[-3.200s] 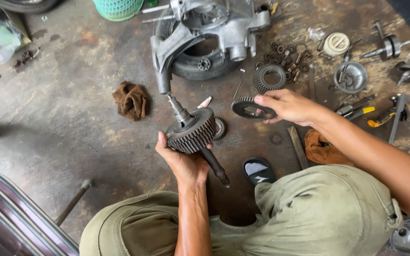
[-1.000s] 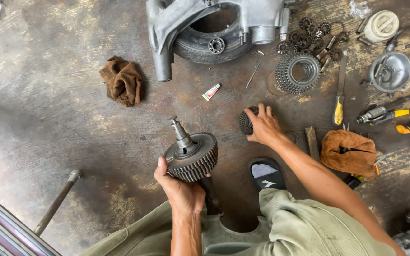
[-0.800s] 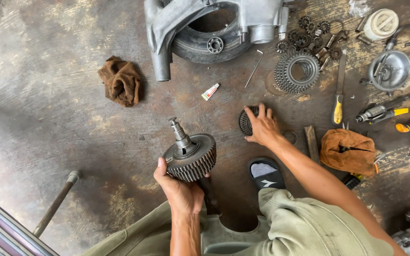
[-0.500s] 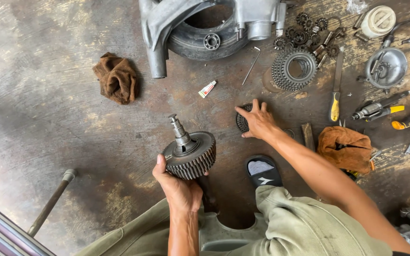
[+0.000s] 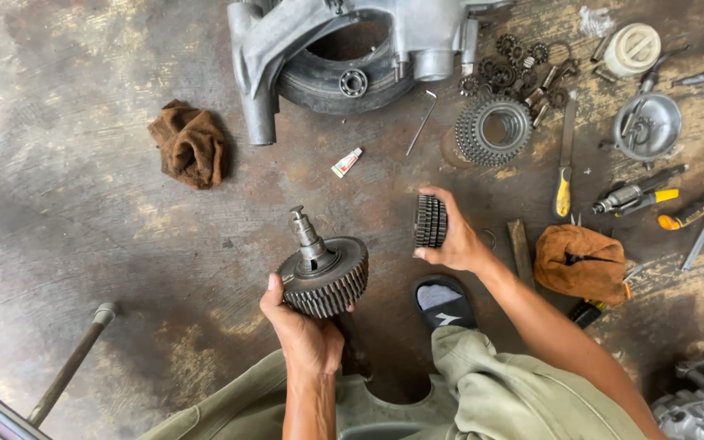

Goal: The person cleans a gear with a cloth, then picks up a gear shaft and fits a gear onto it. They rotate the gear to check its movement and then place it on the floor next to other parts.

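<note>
My left hand (image 5: 299,330) grips a large toothed gear on a shaft (image 5: 323,273), held upright above the concrete floor with the shaft tip pointing up and away. My right hand (image 5: 456,236) holds a smaller dark ring gear (image 5: 430,221) on edge, just right of the big gear and lifted off the floor. The two parts are apart, not touching. My knees in olive trousers and a black sandal (image 5: 442,300) are below the hands.
A grey engine casing (image 5: 344,49) with a bearing lies at the top. A brown rag (image 5: 190,145), a small glue tube (image 5: 346,162), a hex key (image 5: 422,122), another ring gear (image 5: 492,130), screwdrivers (image 5: 564,175), a tan cloth (image 5: 582,262) and several small parts surround it. A metal rod (image 5: 71,375) lies lower left.
My right hand has picked the small ring gear up from the floor and turned it on edge. The left hand keeps the big gear steady.
</note>
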